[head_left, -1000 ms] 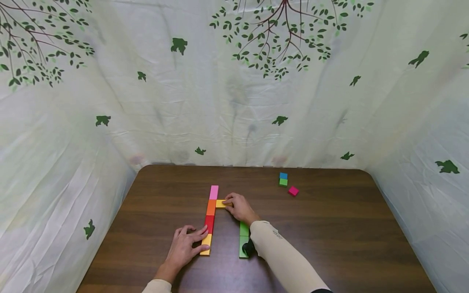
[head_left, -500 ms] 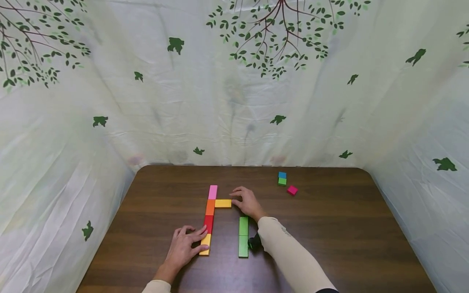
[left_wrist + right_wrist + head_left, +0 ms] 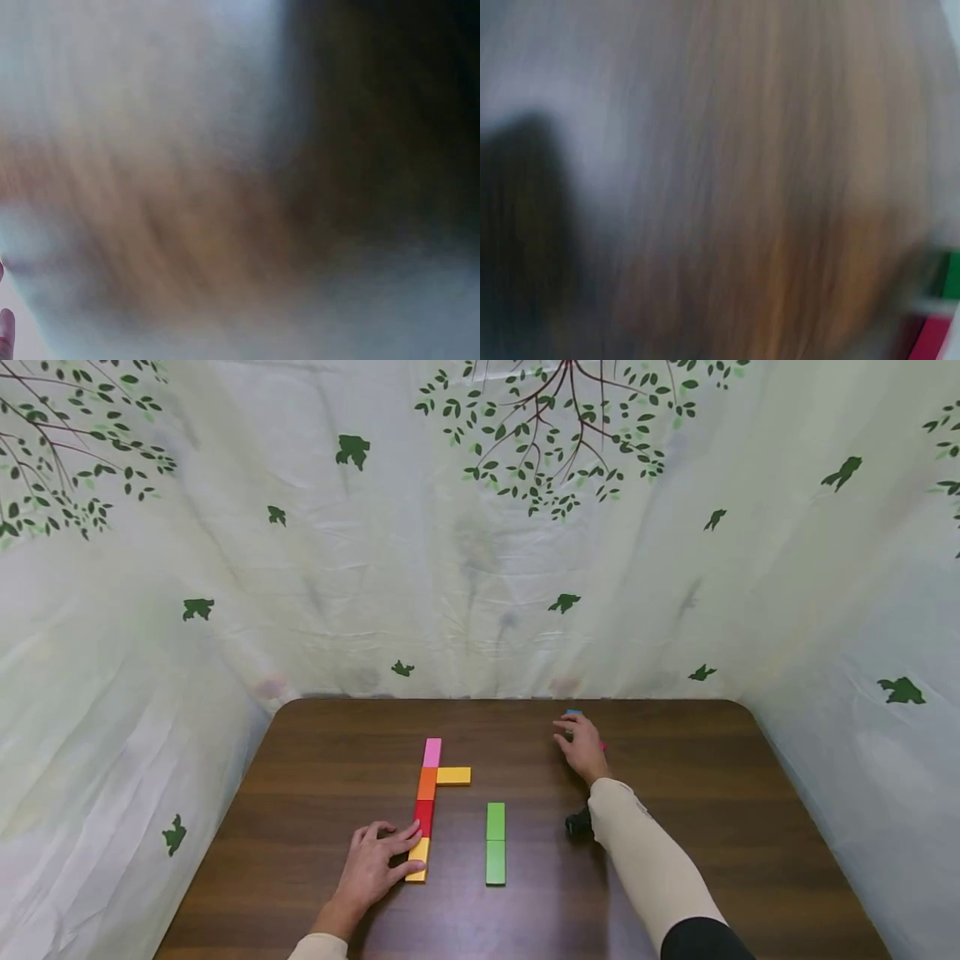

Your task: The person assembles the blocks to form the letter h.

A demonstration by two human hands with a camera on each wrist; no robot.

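Note:
In the head view, my left hand rests beside a column of flat coloured blocks, its index finger at the red block and its thumb on the lower yellow block. Above these lie an orange block and a pink block, and a second yellow block juts right from the orange one. My right hand, fingers spread, is over the far-right blocks. It mostly covers the green block; slivers of the blue block and magenta block show past it.
Two light green blocks lie end to end, right of the column. All of this is on a brown wooden table. A white curtain with printed leaves surrounds its back and sides. The left wrist view is mostly blurred.
My right hand has let go of the yellow block beside the orange one and moved right and away to the far blocks. The left hand has stayed at the column.

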